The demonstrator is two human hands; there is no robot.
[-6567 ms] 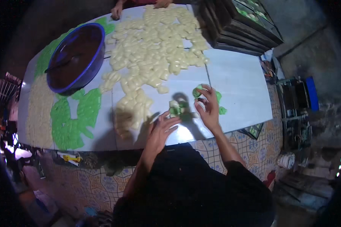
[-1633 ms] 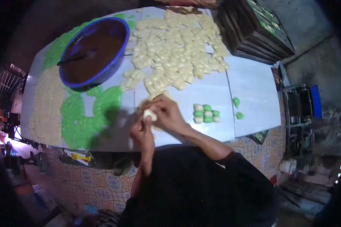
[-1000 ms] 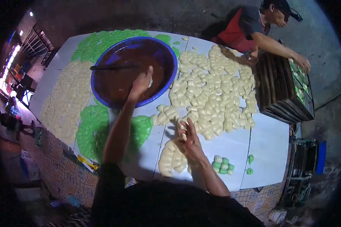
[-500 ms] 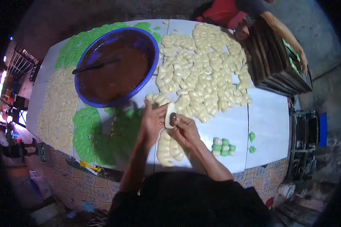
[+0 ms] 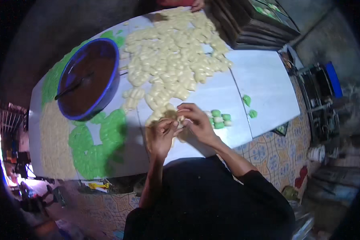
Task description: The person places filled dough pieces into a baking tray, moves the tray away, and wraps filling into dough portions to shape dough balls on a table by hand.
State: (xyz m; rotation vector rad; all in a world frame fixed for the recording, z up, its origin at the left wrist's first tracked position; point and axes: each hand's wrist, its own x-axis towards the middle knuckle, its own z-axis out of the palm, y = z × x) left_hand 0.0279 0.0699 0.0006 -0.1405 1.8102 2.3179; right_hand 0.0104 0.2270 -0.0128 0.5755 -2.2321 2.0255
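Observation:
My left hand [image 5: 164, 136] and my right hand [image 5: 197, 122] meet over the near middle of the table, fingers pinched round a small cream dough piece [image 5: 181, 122]. A cream sheet of lumpy dough [image 5: 154, 120] lies beneath them. Beside my right hand sits a small group of green and cream dough balls [image 5: 219, 124], partly hidden by it, with two loose green pieces [image 5: 250, 106] farther right. Green dough [image 5: 88, 152] spreads left of my hands. A blue basin [image 5: 114, 74] holding brown paste and a dark stick stands at upper left.
A white table [image 5: 264, 76] carries a wide cream dough spread [image 5: 176, 48] and a pale, thin layer [image 5: 56, 144]. Stacked dark trays [image 5: 256, 34] stand at the back right. A co-worker's hand [image 5: 197, 6] shows at the far edge. Metal racks [image 5: 316, 100] stand on the right.
My left hand left the basin and met my right. A flattened cream piece with brown filling is now gathered between my fingers. The co-worker has mostly left view as the camera shifted.

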